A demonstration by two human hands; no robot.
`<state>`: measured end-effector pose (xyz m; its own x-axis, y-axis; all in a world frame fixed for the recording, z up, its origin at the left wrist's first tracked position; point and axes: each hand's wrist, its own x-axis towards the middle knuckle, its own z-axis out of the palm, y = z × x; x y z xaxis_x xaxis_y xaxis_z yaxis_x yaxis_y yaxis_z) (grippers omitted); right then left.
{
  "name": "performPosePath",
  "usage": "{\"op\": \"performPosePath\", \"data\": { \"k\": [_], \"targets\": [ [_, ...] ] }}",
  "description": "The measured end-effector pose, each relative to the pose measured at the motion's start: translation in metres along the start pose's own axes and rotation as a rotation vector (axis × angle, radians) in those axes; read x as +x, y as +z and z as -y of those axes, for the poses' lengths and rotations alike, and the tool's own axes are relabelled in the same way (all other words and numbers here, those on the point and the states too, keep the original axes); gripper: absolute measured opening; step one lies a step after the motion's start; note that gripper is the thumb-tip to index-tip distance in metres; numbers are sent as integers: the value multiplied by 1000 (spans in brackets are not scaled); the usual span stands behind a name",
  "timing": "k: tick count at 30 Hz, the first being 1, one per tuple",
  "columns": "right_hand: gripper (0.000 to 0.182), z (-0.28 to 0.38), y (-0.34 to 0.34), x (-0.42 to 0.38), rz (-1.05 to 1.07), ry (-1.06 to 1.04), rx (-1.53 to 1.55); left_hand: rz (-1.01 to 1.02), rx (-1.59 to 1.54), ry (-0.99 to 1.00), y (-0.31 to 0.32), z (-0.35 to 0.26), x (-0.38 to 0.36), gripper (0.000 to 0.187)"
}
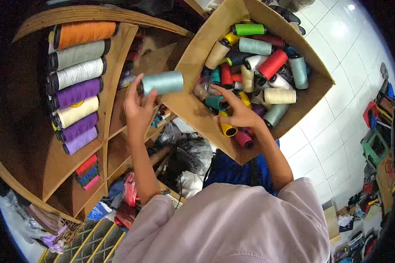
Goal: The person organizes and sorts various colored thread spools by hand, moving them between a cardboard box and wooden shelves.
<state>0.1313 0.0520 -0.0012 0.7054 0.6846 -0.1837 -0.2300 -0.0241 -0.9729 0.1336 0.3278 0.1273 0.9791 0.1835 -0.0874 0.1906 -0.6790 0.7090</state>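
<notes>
Between the thumb and fingers of my left hand point(138, 98) is a light blue thread spool point(163, 83), held level by its dark end, between the shelf and the box. My right hand point(239, 109) reaches into a cardboard box point(311, 72) of mixed spools. Its fingers are apart, over a teal spool point(215, 102) and a yellow spool point(228, 125). Red, cream, green, white and grey-blue spools lie jumbled in the box. On the wooden shelf point(118, 79) at the left, a row of spools runs from an orange spool point(87, 35) down to a lilac spool point(80, 141).
Smaller spools point(88, 172) sit in a lower shelf compartment. Plastic bags point(191, 153) lie below the box. White floor tiles point(338, 114) stretch to the right, with a green stool point(376, 148) and piled items at the far edge.
</notes>
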Motion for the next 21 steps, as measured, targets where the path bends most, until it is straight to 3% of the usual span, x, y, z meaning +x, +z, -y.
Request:
{"op": "performPosePath", "data": {
  "k": [1, 4, 6, 8, 9, 11, 13, 16, 19, 21],
  "targets": [
    [86, -10, 0, 0, 19, -22, -47, -40, -240, -112, -3, 10, 4, 49],
    [78, -25, -4, -6, 35, 0, -135, 38, -310, -86, -22, 45, 22, 46],
    [74, -28, -6, -11, 41, 49, -167, 20, -327, -125, -35, 65, 30, 55],
    [68, -31, -9, -13, 73, 115, -218, -199, -21, -380, -47, 75, 37, 66],
    [68, -32, -9, -13, 67, 116, -215, -222, 230, -265, -48, 50, 41, 80],
    [64, -34, -8, -14, 33, 82, -199, -190, 388, -300, -62, 159, 63, 84],
    [64, -37, -6, -11, 41, 52, -189, -298, 857, -132, -53, 171, 75, 88],
    [62, -32, -8, -12, 54, 47, -197, -194, 1080, -91, -41, 218, 97, 89],
    [60, -33, -13, -14, 30, 79, -201, -70, 887, -426, -35, 228, 112, 84],
    [57, -24, -12, -16, -5, 118, -201, -41, 887, -397, -41, 258, 110, 83]
  ]
}}
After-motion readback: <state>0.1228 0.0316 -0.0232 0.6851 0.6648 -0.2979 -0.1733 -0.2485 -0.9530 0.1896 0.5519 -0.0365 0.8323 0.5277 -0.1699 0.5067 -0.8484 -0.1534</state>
